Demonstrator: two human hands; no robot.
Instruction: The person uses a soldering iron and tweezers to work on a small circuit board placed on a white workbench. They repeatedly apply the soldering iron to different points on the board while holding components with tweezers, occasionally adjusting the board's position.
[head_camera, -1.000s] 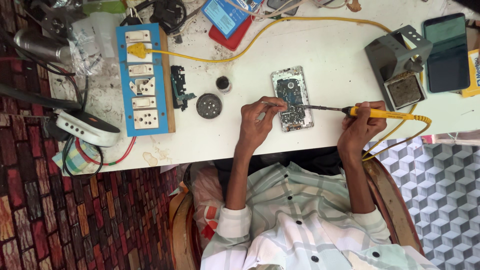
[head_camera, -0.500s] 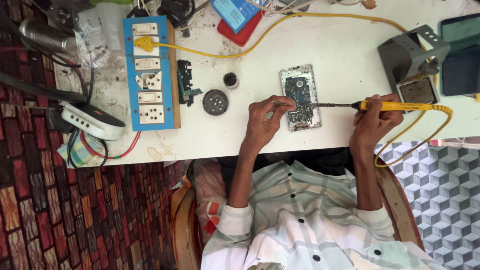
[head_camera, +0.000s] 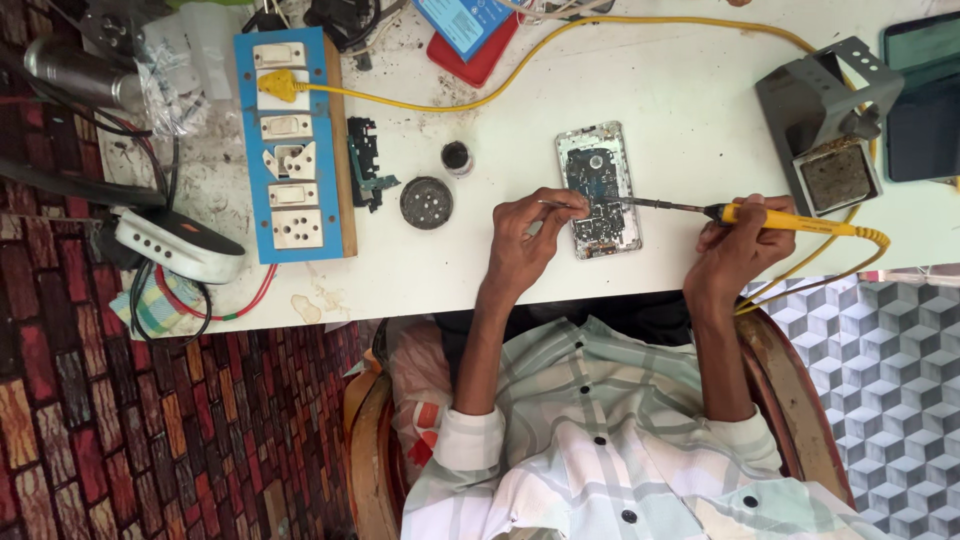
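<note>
Opened grey phone with its circuit board bared is lying on the white table, just past our hands. We are pinching thin metal tweezers in our left hand, tips at the board. Our right hand is closing around the yellow-handled soldering iron, tip touching the board. Farther off, a grey metal iron stand and blue switchboard are sitting.

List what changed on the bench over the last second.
Little changed. The right hand still grips the yellow soldering iron, its tip still at the opened phone. The left hand keeps a thin metal tool pinched at the phone's left edge. The whole scene slides a bit across the view, so the camera shifted; nothing was picked up or released. The blue socket board stays put.
</note>
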